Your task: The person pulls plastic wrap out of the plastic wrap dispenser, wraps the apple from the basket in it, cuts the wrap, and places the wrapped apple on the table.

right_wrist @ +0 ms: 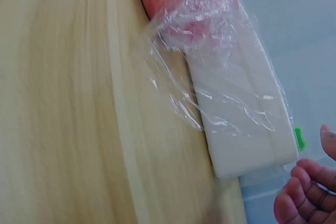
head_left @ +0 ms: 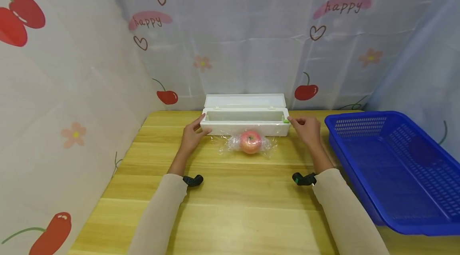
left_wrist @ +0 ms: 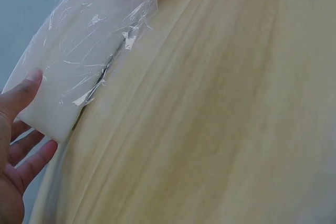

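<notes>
A long white cling film dispenser box [head_left: 248, 129] stands at the back of the wooden table with its lid [head_left: 245, 100] raised. In front of it sits a red apple [head_left: 250, 142] wrapped in clear plastic film [head_left: 233, 143], whose loose ends spread to both sides. My left hand [head_left: 192, 135] is at the box's left end, thumb resting on the front face and the other fingers extended along the end. By the right end, my right hand [head_left: 307, 129] has its fingertips close to a small green slider [head_left: 286, 121]; its fingers are loosely bent around nothing.
A large blue plastic basket [head_left: 353, 183] stands on the right side of the table, beside my right forearm. Behind and left of the table hangs a white curtain [head_left: 244, 47] printed with cherries. Both wrists carry small black cameras [head_left: 303, 179].
</notes>
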The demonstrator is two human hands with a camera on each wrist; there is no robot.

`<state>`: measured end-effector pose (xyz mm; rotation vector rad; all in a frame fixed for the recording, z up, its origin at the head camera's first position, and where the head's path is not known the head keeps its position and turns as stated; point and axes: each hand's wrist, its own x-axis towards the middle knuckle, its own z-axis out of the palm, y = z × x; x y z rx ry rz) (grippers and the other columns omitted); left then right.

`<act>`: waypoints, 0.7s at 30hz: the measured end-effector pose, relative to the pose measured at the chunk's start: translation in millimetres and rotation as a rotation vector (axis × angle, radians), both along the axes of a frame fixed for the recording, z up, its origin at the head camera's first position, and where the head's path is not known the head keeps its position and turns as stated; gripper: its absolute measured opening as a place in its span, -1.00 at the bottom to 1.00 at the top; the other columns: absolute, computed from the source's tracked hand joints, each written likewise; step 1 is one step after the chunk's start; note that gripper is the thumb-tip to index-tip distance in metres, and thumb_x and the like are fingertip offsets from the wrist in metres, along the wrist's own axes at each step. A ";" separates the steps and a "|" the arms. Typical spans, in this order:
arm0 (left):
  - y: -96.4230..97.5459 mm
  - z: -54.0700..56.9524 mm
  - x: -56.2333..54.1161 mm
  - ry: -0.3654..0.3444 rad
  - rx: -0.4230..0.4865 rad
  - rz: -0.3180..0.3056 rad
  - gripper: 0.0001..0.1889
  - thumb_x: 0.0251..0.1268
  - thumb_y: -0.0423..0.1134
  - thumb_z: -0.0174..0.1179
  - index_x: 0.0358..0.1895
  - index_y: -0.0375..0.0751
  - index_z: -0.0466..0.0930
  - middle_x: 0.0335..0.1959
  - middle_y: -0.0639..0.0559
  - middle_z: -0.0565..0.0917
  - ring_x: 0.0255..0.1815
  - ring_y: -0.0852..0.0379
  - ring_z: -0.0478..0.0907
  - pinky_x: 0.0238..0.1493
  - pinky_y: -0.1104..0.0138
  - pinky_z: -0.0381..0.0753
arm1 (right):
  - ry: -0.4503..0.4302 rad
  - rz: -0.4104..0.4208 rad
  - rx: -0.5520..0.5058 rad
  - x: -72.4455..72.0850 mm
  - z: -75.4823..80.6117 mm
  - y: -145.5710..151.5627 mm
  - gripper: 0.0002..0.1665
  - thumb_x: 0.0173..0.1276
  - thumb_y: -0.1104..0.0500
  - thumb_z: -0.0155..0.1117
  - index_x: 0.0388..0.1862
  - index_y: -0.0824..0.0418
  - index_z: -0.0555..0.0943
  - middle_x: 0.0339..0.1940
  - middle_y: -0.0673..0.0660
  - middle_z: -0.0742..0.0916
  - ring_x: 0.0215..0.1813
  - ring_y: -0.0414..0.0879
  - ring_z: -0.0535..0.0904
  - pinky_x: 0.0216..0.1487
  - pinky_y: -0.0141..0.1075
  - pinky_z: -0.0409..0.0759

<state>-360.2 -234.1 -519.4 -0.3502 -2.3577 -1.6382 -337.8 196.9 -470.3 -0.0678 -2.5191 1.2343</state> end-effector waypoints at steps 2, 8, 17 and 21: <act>1.9 4.5 5.4 0.015 -0.003 0.004 -0.27 0.21 -0.34 0.46 0.47 -0.22 0.39 0.48 -0.15 0.39 0.40 -0.20 0.44 0.39 -0.01 0.44 | -0.038 -0.026 -0.028 4.6 -3.2 -1.9 -0.47 0.41 -0.12 0.37 -0.12 0.38 0.79 -0.29 0.32 0.80 -0.22 0.14 0.68 -0.31 -0.22 0.59; 5.4 0.2 7.4 0.032 0.007 0.043 -0.27 0.18 -0.33 0.49 0.45 -0.17 0.43 0.45 -0.14 0.43 0.37 -0.16 0.47 0.43 0.01 0.39 | -0.164 -0.042 -0.071 12.2 -12.1 -7.8 -0.36 0.26 -0.24 0.47 -0.22 0.39 0.80 -0.41 0.26 0.80 -0.21 0.10 0.64 -0.34 -0.29 0.51; 12.5 -2.6 14.1 0.029 0.022 0.123 -0.03 0.15 -0.30 0.52 0.57 -0.35 0.13 0.36 -0.30 0.50 0.30 -0.25 0.52 0.38 -0.08 0.43 | -0.240 -0.069 -0.351 11.1 -18.1 -24.6 -0.41 0.19 -0.15 0.57 -0.30 0.42 0.79 -0.44 0.27 0.80 -0.45 -0.05 0.68 -0.49 -0.41 0.59; 15.6 -3.4 14.7 0.012 0.045 0.154 -0.03 0.13 -0.27 0.54 0.57 -0.29 0.16 0.30 -0.33 0.55 0.27 -0.25 0.54 0.35 -0.08 0.46 | -0.248 -0.073 -0.522 10.4 -21.3 -27.1 -0.51 0.20 -0.05 0.59 -0.32 0.41 0.79 -0.55 0.09 0.77 -0.46 -0.09 0.70 -0.38 -0.33 0.71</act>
